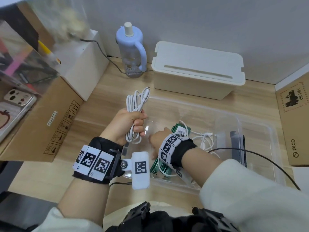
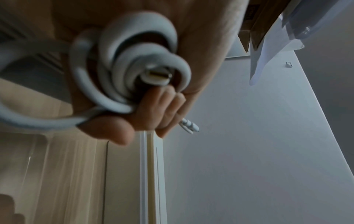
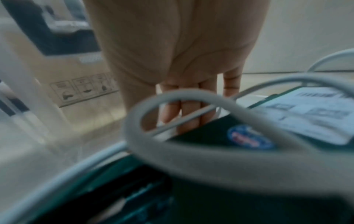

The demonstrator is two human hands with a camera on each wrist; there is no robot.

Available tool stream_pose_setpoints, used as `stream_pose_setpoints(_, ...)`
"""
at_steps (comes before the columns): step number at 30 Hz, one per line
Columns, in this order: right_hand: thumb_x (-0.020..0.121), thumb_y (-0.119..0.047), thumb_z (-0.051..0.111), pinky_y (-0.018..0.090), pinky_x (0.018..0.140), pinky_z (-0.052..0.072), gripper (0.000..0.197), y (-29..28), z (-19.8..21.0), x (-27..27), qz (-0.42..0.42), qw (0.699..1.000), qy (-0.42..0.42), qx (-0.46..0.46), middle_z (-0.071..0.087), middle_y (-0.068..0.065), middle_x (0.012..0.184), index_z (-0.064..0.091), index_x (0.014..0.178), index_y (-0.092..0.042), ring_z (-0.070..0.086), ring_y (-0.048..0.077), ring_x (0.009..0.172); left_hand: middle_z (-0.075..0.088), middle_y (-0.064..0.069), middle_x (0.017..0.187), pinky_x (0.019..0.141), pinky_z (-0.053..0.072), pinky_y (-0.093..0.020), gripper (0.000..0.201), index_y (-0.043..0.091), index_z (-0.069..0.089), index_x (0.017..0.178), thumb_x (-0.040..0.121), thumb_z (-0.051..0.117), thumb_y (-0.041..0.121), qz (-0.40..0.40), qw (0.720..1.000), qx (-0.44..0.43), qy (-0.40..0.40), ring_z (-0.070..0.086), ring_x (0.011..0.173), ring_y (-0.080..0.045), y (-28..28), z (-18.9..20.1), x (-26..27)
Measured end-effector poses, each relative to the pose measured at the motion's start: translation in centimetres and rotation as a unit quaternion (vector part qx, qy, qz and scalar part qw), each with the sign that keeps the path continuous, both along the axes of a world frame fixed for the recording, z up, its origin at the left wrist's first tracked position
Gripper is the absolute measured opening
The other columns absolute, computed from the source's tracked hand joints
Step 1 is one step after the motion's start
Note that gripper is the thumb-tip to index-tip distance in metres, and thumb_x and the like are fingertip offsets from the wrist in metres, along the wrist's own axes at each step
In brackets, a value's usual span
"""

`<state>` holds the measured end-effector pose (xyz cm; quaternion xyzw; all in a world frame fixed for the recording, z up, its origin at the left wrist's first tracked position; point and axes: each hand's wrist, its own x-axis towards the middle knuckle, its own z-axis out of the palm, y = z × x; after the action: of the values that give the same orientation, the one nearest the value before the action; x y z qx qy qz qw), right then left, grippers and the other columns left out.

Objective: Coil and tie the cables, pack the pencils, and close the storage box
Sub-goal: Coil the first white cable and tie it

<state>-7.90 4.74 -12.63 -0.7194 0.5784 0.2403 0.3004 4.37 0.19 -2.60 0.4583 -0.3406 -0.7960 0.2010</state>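
white cable [image 1: 136, 104]: coiled into a bundle, gripped mid-length in left hand [image 1: 128, 123]; held up over the near-left corner of the clear storage box [image 1: 240, 124].
head / left hand: fingers curled tight round the bundle, loops sticking out above and below the fist, one plug at the top; no tie visible on it.
head / right hand [image 1: 158, 137]: down inside the box at its left end, beside the green pencil pack [image 1: 181, 129]; fingers hidden from here.
head / box contents: pencil pack plus a second loose white cable [image 1: 205, 139], uncoiled, right of the pack.
head / rest: cream cable box [image 1: 197, 71] and blue bottle [image 1: 131, 49] at the back by the wall, cardboard carton [image 1: 48, 124] to the left.
left wrist / coil [image 2: 134, 68]: several turns with a plug end in the middle, fingers [image 2: 166, 109] wrapped round them, thumb across the front.
right wrist / fingers [image 3: 187, 109]: straight, pressed side by side, pointing down at a thin white strand just by the green pack [image 3: 229, 136]; contact unclear, blurred.
step: coil-and-tie, first cable coiled but probably not yet tied.
next move: likely needs a tie or the loose cable end fetched with the right hand, grip on the coil kept firm so loops don't spring.
left to do: second cable, box closing.
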Motion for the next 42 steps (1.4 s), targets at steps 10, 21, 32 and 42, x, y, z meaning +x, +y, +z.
stream_pose_setpoints(10,0.085,-0.017,0.051,0.036,0.091,0.026,0.012,0.0,1.4,-0.6,-0.039,0.99,-0.053,-0.125,0.061,0.002,0.083,0.062,0.086,-0.014,0.05,0.026,0.082,0.036,0.006,0.036,0.04,0.045,-0.022,0.02,0.011,0.046,0.074,0.089,0.046,-0.003,-0.002,1.0,-0.002,-0.004,0.035,0.027,-0.007,0.1,0.1,-0.2)
stream_pose_setpoints(21,0.088,-0.026,0.057,0.034,0.082,0.032,0.018,3.8,13.6,-4.1,-0.242,0.847,-0.334,-0.334,0.055,-0.025,0.067,0.07,0.1,-0.027,0.046,-0.009,0.064,0.032,0.008,0.038,0.043,0.043,-0.019,0.02,0.012,0.057,0.084,0.072,0.061,0.027,-0.038,0.997,-0.018,0.064,0.034,0.03,-0.004,1.8,2.9,-1.3)
stream_pose_setpoints(32,0.088,-0.032,0.047,0.025,0.102,0.034,0.035,8.5,14.4,-3.6,-0.329,0.818,-0.373,-0.289,0.061,0.001,0.057,0.059,0.058,-0.019,0.061,0.017,0.067,0.037,0.0,0.042,0.048,0.035,-0.026,0.026,0.016,0.056,0.058,0.082,0.063,0.007,-0.161,0.95,-0.265,0.037,0.034,0.039,-0.014,4.5,6.1,-3.0)
stream_pose_setpoints(42,0.086,-0.013,0.059,0.015,0.055,0.045,0.019,10.0,14.7,-4.6,-0.507,0.633,-0.468,-0.353,0.06,-0.017,0.054,0.061,0.073,-0.026,0.051,-0.003,0.05,0.039,0.009,0.044,0.04,0.033,-0.018,0.023,-0.001,0.054,0.104,0.082,0.062,-0.001,-0.169,0.956,-0.241,0.001,0.033,0.035,-0.003,5.4,5.9,-3.5)
